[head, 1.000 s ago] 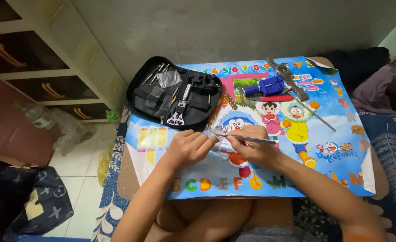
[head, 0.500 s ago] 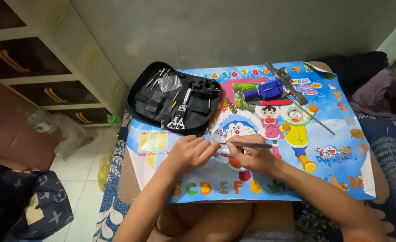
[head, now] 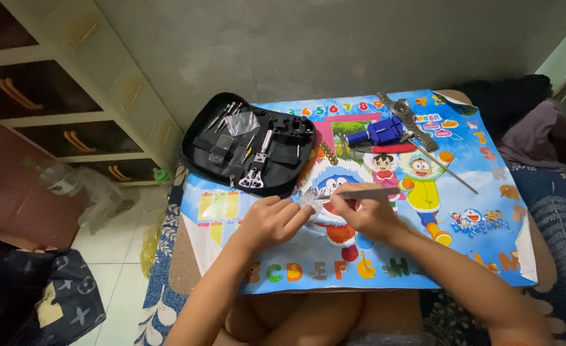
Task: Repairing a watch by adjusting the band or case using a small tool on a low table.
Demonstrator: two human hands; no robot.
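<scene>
Right hand (head: 366,214) shifted slightly left, thin metal tool (head: 353,193) now levelled, left hand (head: 271,221) closer in

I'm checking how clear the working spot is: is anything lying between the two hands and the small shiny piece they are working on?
Nothing visible does. The left hand already touches the small shiny piece, and the thin tool in the right hand points straight at it. The tool case lies apart, behind the hands.
</scene>
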